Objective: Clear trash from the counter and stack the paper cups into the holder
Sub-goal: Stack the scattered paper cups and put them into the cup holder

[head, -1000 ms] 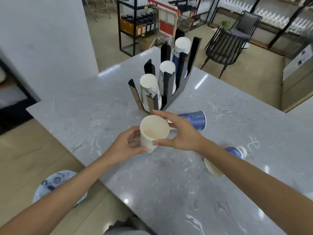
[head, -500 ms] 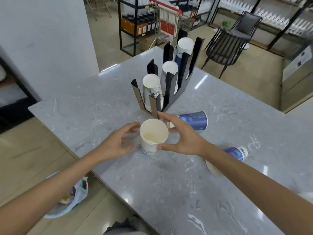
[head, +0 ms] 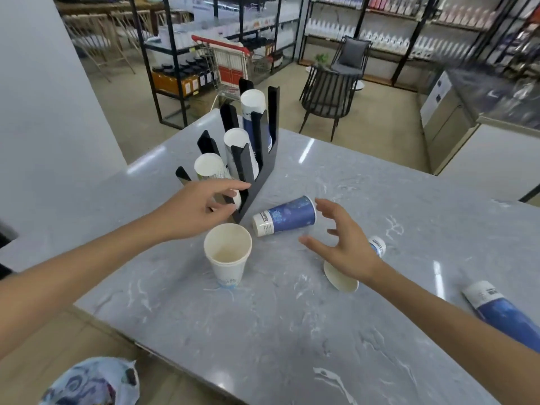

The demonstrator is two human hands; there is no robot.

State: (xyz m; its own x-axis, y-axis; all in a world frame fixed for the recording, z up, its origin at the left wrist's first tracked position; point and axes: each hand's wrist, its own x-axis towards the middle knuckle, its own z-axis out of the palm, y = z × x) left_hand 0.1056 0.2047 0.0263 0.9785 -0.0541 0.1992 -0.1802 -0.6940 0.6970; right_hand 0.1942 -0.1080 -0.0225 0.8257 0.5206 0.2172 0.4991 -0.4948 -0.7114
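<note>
Now both hands spread and empty, upright white cup between them, seemingly untouched.

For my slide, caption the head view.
Open hands flank an upright white cup; blue cups lie tipped beside the black holder.

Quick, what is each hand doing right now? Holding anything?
Left hand: open, holding nothing, fingers by the cup holder.
Right hand: open, holding nothing, near the blue cup lying on its side.
</note>
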